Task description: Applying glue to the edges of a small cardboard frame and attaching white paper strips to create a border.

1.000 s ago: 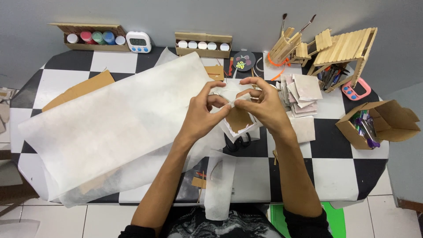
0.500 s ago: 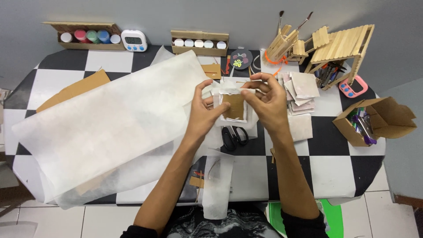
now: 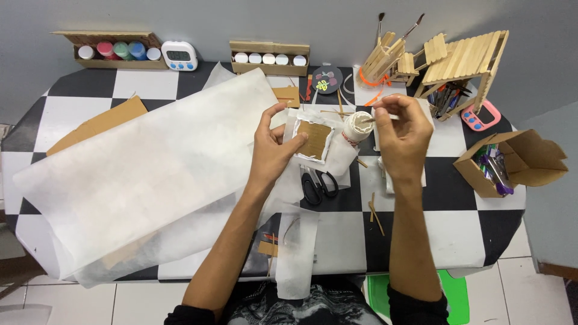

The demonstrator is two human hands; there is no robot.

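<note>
While the left hand (image 3: 274, 147) pinched a small brown card panel wrapped in white paper (image 3: 313, 140) between thumb and fingers, the right hand (image 3: 402, 133) pinched a thin stick (image 3: 380, 118), its tip at the mouth of a white glue bottle (image 3: 356, 127) just beside the panel. All of this sat near the middle of the checkered table (image 3: 463, 232), toward its far edge. Black scissors (image 3: 318, 184) lay just below the panel, and a large white sheet (image 3: 144, 180) covered the table's left half.

White digital timer (image 3: 179, 55) with grey screen at table's back edge; open brown cardboard box (image 3: 516, 160) far right
</note>
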